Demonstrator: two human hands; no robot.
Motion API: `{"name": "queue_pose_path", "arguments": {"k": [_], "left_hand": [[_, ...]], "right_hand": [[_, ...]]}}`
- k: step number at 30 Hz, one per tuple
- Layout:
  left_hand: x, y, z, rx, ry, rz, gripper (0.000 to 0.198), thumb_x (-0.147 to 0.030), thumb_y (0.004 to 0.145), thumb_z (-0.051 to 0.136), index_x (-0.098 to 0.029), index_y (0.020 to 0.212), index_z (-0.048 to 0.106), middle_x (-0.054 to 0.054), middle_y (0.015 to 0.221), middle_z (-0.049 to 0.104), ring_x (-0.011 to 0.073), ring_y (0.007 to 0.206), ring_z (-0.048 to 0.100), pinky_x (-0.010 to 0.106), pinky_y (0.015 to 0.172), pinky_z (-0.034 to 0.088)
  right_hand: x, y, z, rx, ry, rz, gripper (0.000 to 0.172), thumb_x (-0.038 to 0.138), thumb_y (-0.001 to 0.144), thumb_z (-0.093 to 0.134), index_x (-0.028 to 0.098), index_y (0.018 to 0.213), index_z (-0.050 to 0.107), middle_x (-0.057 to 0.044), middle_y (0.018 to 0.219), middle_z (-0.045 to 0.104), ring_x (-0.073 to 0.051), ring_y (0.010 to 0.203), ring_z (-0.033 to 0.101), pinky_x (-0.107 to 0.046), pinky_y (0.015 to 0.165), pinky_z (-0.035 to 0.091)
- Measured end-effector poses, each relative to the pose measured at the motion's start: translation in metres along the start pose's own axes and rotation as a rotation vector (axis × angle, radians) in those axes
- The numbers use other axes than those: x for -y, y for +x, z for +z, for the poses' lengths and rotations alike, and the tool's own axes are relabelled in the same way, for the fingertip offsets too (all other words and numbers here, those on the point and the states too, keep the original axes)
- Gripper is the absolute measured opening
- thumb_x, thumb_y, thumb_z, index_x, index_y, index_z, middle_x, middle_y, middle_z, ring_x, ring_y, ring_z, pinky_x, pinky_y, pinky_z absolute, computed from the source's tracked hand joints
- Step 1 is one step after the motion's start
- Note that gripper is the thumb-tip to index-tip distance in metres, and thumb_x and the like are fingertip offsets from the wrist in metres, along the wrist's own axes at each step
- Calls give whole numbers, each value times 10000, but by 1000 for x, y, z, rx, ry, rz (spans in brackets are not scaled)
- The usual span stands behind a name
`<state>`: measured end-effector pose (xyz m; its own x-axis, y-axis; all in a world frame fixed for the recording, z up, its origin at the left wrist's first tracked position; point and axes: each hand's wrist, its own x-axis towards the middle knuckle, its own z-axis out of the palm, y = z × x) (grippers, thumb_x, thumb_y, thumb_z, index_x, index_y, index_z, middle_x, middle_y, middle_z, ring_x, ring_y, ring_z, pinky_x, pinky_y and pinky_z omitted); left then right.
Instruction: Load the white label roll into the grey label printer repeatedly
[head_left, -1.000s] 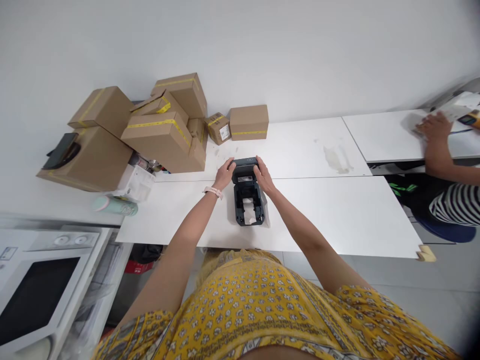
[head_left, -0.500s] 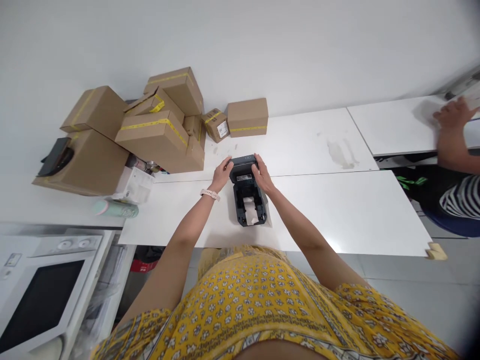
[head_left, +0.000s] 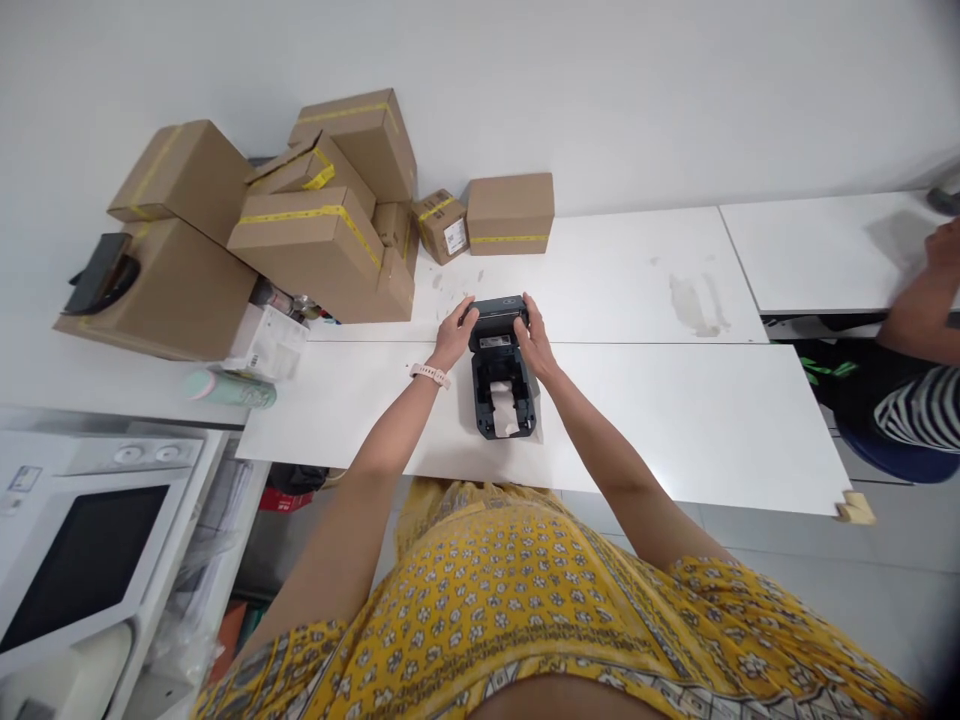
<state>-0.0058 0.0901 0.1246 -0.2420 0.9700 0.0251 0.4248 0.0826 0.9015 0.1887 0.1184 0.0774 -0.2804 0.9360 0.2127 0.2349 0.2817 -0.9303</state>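
A black label printer (head_left: 484,405) stands on the white table in front of me, its lid (head_left: 498,318) raised at the back. A strip of white paper (head_left: 505,408) lies inside the open body and reaches its front edge. My left hand (head_left: 454,335), with a pink band on the wrist, grips the left side of the lid. On the lid's right side my right hand (head_left: 533,338) is closed, thumb on the inner face and fingers behind. The far side of the lid is hidden, with some of my fingers.
Cardboard boxes with yellow tape (head_left: 315,240) are stacked at the back left, and a larger box (head_left: 510,213) stands by the wall. A mint bottle (head_left: 231,388) lies left, near a microwave (head_left: 90,560). Another person's arm (head_left: 926,300) shows at the right.
My view has shifted slightly. Both hands still hold the raised lid, which looks tilted a little more toward me. The other person's hand has moved right, partly out of view.
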Motion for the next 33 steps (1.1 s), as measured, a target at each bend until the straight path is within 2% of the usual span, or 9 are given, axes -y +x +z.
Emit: {"name": "queue_pose_path", "arguments": {"k": [5, 13, 23, 33], "left_hand": [[0, -1, -1, 2, -2, -2, 568, -588, 957, 568, -237, 1400, 624, 73, 1331, 679, 260, 1288, 581, 403, 1145, 400], [4, 3, 0, -4, 48, 21, 594, -637, 961, 519, -238, 1386, 631, 78, 1312, 692, 239, 1221, 617, 374, 1081, 460], [1, -1, 0, 27, 43, 8, 610, -626, 972, 504, -214, 1409, 610, 103, 1311, 686, 237, 1146, 645, 368, 1026, 490], [1, -6, 5, 6, 20, 6, 619, -632, 978, 483, -232, 1440, 582, 90, 1360, 667, 260, 1274, 594, 385, 1088, 460]], "right_hand": [[1, -1, -1, 20, -12, -6, 799, 754, 966, 276, 296, 1618, 219, -53, 1704, 232, -262, 1580, 187, -527, 1290, 189], [-3, 2, 1, -4, 41, 4, 840, 770, 946, 328, 259, 1608, 252, -90, 1692, 254, -268, 1569, 212, -511, 1288, 197], [1, -2, -2, 6, 37, 27, 789, 740, 962, 341, 304, 1610, 235, -66, 1693, 251, -277, 1557, 238, -530, 1278, 217], [4, -4, -6, 32, -12, 40, 806, 741, 967, 309, 290, 1624, 185, -78, 1702, 219, -288, 1548, 257, -541, 1264, 244]]}}
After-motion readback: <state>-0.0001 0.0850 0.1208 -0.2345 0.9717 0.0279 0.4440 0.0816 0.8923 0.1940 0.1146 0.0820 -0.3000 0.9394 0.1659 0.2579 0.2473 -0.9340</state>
